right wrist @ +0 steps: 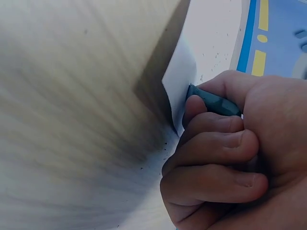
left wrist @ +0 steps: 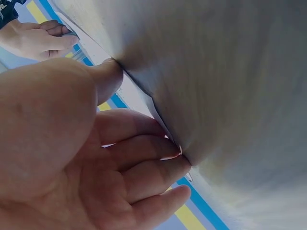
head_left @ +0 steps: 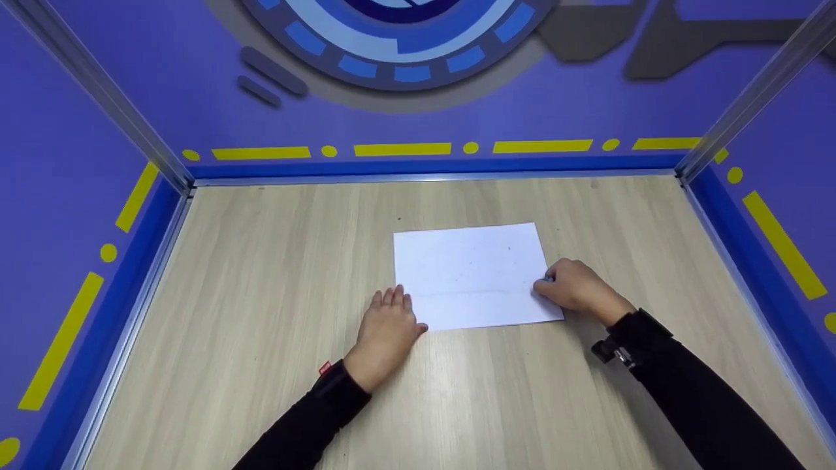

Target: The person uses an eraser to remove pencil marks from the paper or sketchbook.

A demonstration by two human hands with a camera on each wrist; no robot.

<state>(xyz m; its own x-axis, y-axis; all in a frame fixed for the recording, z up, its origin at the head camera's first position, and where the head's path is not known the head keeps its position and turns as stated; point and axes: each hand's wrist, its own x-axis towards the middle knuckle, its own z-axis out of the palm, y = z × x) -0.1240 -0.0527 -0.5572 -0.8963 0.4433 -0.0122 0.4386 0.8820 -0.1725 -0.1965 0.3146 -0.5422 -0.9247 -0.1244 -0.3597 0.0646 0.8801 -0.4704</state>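
A white sheet of paper (head_left: 467,261) lies on the wooden tabletop, with a faint line across its lower part and small dark specks on it. At its left edge my left hand (head_left: 386,336) rests with fairly straight fingers, the thumb touching the lower left corner. Over the right edge, my right hand (head_left: 578,287) pinches a small dark green eraser (right wrist: 216,102) between thumb and index finger, the other fingers curled. Most of the eraser is hidden by the hand in the head view. In the right wrist view the paper's near corner is slightly lifted off the table.
The wooden tabletop (head_left: 274,261) surrounds the paper. Blue-purple printed panels with yellow dashes, such as the back wall (head_left: 405,124), enclose it at the back and both sides. Metal rails (head_left: 431,177) run along the table's edges. A few dark crumbs lie near the paper.
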